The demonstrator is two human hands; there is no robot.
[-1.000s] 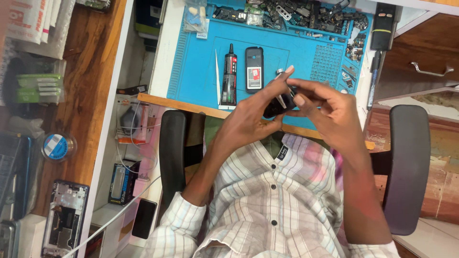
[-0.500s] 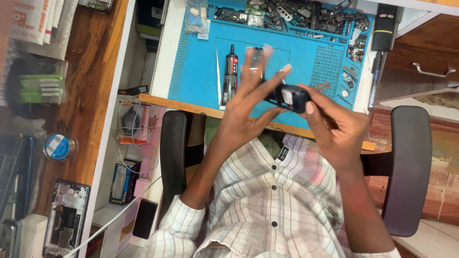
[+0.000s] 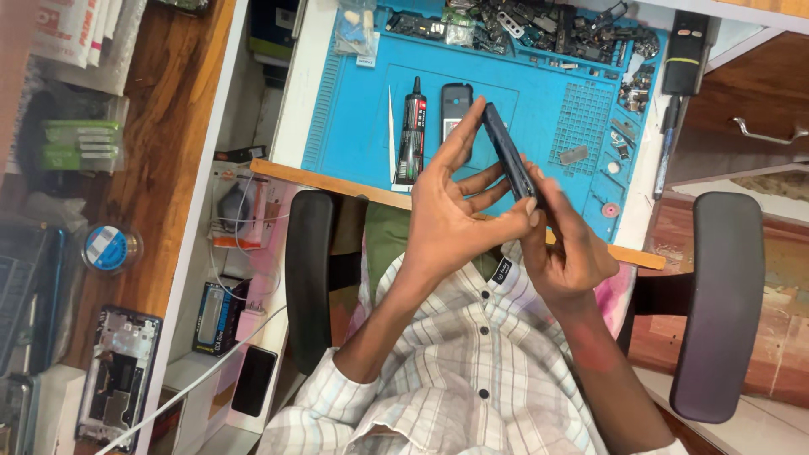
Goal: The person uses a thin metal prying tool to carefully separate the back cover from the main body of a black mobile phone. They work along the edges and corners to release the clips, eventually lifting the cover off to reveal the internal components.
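I have the dark phone [image 3: 510,156] pinched edge-on between both hands above the near edge of the blue mat [image 3: 354,126]: left hand [image 3: 447,219] steadying its top with fingertips, right hand [image 3: 569,244] closed around its lower end. I judge this an inspection step; next calls for a firm, careful turn.

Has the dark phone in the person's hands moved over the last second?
Yes. The dark phone was a short block low by the blue mat's near edge; now it stands edge-on, reaching further up over the mat, held by both hands.
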